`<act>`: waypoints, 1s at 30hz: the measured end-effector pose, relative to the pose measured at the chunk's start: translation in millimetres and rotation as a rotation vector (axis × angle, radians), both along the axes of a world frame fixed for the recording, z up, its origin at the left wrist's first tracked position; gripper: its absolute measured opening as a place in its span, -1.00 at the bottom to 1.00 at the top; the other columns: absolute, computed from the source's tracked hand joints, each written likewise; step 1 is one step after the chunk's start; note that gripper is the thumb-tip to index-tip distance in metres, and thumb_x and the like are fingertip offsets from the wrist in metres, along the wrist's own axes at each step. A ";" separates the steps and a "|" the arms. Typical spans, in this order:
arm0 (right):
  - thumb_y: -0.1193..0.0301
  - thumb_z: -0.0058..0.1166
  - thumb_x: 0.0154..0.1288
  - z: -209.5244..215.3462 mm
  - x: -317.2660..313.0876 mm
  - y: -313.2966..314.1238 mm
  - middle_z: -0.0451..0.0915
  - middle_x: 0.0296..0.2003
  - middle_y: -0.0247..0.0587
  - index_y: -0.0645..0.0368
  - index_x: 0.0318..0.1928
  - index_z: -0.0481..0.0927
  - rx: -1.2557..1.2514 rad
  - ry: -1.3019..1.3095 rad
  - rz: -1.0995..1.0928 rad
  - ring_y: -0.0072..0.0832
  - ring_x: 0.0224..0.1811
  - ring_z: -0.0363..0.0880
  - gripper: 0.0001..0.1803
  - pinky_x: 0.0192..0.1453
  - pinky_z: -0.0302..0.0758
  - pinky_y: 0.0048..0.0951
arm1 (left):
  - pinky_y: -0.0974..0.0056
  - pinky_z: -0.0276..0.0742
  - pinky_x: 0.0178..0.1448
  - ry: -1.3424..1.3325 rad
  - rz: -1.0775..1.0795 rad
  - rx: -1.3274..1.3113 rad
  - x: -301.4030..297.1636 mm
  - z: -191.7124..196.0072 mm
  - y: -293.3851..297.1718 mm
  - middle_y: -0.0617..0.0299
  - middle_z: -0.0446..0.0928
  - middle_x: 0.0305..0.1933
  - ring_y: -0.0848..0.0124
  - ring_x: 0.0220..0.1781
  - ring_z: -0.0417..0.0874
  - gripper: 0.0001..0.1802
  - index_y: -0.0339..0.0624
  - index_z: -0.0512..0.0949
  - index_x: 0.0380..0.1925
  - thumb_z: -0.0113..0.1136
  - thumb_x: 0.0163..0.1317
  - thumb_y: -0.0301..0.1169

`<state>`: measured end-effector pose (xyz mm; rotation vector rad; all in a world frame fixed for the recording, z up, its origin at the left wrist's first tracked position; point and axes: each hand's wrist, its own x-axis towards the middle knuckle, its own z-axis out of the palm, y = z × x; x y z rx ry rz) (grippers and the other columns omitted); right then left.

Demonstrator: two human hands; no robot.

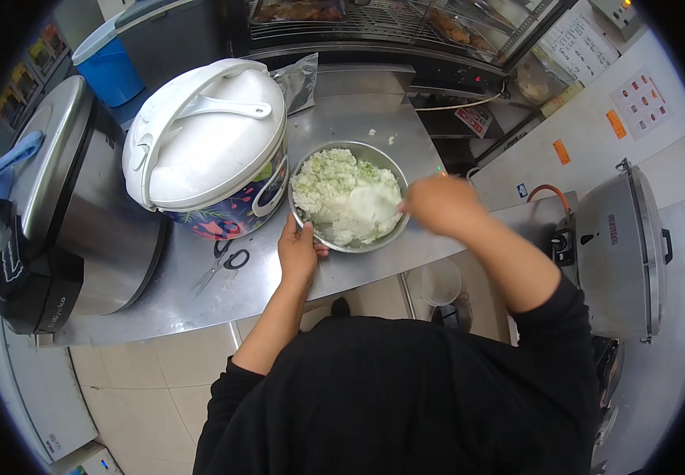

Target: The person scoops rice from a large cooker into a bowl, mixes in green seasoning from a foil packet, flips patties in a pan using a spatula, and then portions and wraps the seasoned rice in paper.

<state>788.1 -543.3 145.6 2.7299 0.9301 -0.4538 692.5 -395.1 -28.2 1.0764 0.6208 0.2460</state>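
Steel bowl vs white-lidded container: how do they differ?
The steel bowl is open, with pale, green-flecked food inside; the white-lidded container is closed. The bowl is smaller and shallower than the container. The bowl is plain metal; the container has a colourful patterned side. The left hand holds the bowl, not the container. Both are round.

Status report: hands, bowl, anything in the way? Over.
Left hand gripping metal bowl at rim. Right hand holding blurred white paddle in white-and-green rice. Scissors left, apart from bowl.
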 end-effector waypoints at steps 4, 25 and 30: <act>0.17 -0.10 0.12 8.1 26.1 -3.7 0.55 -0.47 -0.08 0.18 -0.43 0.56 0.065 -0.177 -0.087 -0.18 -0.34 0.52 -0.67 -0.31 0.43 -0.22 | 0.51 0.39 -0.65 -0.020 0.040 -0.033 -4.5 -3.7 -3.3 0.27 0.39 -0.55 0.57 -0.69 0.40 -0.60 -0.11 0.19 0.09 -0.19 0.22 -0.46; 0.44 -0.04 -0.09 -79.4 -58.5 3.7 0.53 -0.55 -0.15 0.25 -0.45 0.55 0.080 -0.141 0.313 -0.36 -0.51 0.56 -0.83 -0.53 0.45 -0.32 | 0.47 0.43 -0.66 0.029 0.087 -0.134 9.1 8.7 -13.9 0.22 0.37 -0.50 0.55 -0.69 0.37 -0.54 -0.15 0.10 0.12 -0.16 0.18 -0.51; 0.35 -0.07 0.05 3.2 -11.3 4.6 0.57 -0.48 -0.18 0.13 -0.42 0.57 -0.003 -0.012 0.119 -0.26 -0.43 0.56 -0.81 -0.40 0.47 -0.28 | 0.49 0.43 -0.64 0.056 0.077 -0.093 6.3 4.5 -6.6 0.30 0.36 -0.57 0.57 -0.69 0.37 -0.57 -0.10 0.15 0.10 -0.14 0.20 -0.46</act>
